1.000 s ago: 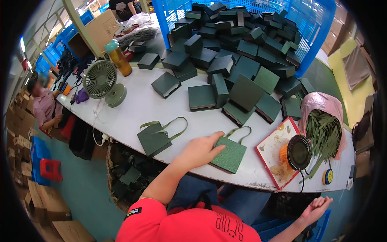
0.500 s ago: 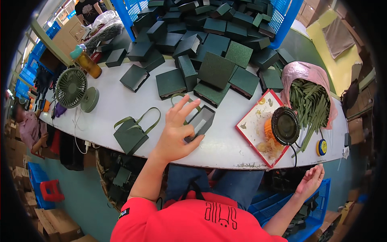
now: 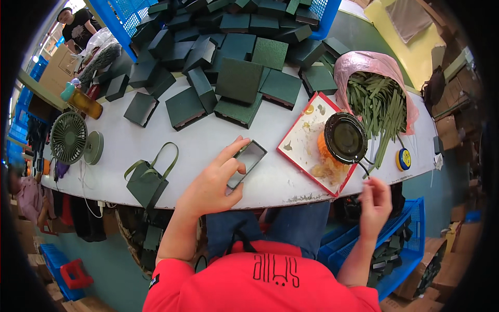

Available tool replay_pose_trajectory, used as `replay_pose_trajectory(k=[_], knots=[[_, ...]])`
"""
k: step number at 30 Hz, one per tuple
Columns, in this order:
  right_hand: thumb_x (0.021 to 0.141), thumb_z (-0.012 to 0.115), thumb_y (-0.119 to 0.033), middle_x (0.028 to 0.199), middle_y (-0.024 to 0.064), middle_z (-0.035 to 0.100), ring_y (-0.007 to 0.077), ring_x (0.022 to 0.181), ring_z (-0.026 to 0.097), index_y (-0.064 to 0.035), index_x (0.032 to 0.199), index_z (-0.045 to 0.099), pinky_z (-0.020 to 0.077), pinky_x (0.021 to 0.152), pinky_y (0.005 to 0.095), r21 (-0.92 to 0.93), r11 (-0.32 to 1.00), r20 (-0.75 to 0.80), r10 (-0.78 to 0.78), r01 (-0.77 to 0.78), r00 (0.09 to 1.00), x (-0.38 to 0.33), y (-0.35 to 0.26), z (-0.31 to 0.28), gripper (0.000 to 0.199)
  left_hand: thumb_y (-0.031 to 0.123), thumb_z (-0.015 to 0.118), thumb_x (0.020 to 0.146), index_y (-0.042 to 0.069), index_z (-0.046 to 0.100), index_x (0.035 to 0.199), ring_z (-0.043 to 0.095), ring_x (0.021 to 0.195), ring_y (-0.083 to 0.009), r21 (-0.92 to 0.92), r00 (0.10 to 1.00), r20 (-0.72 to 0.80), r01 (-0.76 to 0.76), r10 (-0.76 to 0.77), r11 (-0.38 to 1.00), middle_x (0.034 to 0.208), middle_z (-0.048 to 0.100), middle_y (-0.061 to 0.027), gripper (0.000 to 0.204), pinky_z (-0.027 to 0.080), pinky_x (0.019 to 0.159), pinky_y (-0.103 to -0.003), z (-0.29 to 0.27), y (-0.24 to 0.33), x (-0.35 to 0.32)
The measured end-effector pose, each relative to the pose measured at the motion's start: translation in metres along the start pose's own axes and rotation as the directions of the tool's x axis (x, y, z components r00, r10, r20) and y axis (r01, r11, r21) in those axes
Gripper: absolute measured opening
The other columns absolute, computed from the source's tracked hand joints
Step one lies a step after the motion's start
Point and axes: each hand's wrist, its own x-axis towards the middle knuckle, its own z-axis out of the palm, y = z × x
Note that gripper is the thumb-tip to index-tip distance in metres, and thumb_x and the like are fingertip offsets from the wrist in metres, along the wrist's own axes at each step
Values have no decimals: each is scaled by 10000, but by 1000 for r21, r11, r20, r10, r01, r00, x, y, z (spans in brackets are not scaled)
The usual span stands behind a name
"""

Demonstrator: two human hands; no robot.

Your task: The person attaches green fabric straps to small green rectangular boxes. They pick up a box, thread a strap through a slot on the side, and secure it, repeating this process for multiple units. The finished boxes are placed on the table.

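Observation:
My left hand point(image 3: 210, 183) grips a small open dark green box point(image 3: 253, 158) near the table's front edge. Its fingers lie along the far side, and the palm hides part of the box. A finished-looking green box with two ribbon loops point(image 3: 147, 183) stands to the left. My right hand point(image 3: 375, 205) is raised just off the table's front edge, below a black cord. Its fingers are curled together, and what they hold, if anything, cannot be made out. Beyond it, a black round pot on an orange body point(image 3: 345, 138) sits on a stained white, red-rimmed tray point(image 3: 295, 139).
Many dark green boxes point(image 3: 239, 80) are heaped at the back, before a blue crate point(image 3: 325, 18). A pink bag point(image 3: 358, 60) spills green ribbon strips point(image 3: 377, 104). A fan point(image 3: 69, 136) and a bottle point(image 3: 87, 104) stand left; a yellow-and-blue round tin point(image 3: 403, 159) lies right.
My right hand has moved left and toward the table, close to the cord. My left hand has closed in around the open box. The whole view has shifted, and the ribbon behind the box no longer shows.

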Motion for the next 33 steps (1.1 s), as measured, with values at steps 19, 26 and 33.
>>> replay_pose_trajectory(k=[19, 26, 33], knots=[[972, 683, -91, 828, 68, 661, 139, 609, 607, -37, 1088, 489, 454, 502, 288, 505, 839, 567, -148, -200, 810, -7, -60, 140, 233, -121, 645, 721, 28, 248, 1568, 455, 1430, -366, -127, 999, 27, -36, 40, 991, 1513, 483, -218, 947, 350, 1189, -426, 23, 3, -1], [957, 632, -17, 672, -6, 441, 65, 459, 411, -78, 1075, 455, 322, 432, 241, 862, 505, 75, -205, 40, 976, 18, -52, 8, 221, -111, 608, 718, -5, 340, 1535, 401, 1465, -362, -106, 998, 35, 59, -55, 993, 1541, 435, -233, 866, 324, 1207, -414, 16, 10, -7], [1100, 489, -144, 643, -37, 248, 47, 544, 228, 41, 1325, 536, 216, 487, 224, 500, 839, -427, 24, 214, 904, 42, 33, -126, 296, -105, 553, 769, 12, 394, 1507, 264, 1517, -412, 438, 994, 93, 19, -66, 899, 1596, 325, -230, 764, 263, 1202, -610, 9, 9, -10]])
